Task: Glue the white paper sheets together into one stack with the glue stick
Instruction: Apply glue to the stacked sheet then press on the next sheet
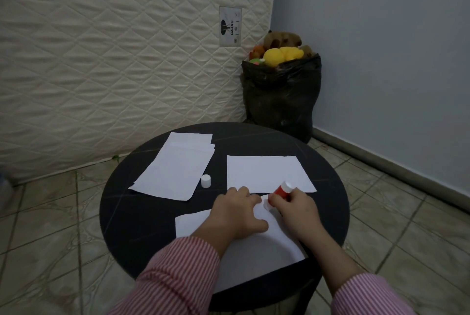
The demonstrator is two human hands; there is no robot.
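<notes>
Holding the glue stick (283, 190) in curled fingers, the right hand (292, 206) tilts it so its lower end meets the near sheet (256, 248) close to that sheet's far edge. The stick's red body shows above the knuckles, with a white end pointing up and away. The left hand (235, 213) lies flat on the same sheet, fingers spread and fairly straight, pressing the paper down just left of the stick. Both arms wear red-and-white striped sleeves (178, 271).

The sheet lies on a round dark table (122, 213), near the person. Beyond the hands, on the right, lies a second sheet (267, 172), its near edge just behind the right hand. To the left sits a loose stack (175, 167) of white sheets, edges slightly fanned at the far corner. The white cap (205, 181) stands upright between stack and second sheet, touching neither.

Behind the table a quilted mattress (114, 60) leans upright, and a black bag (279, 96) of soft toys stands in the corner on the tiled floor (50, 213)
</notes>
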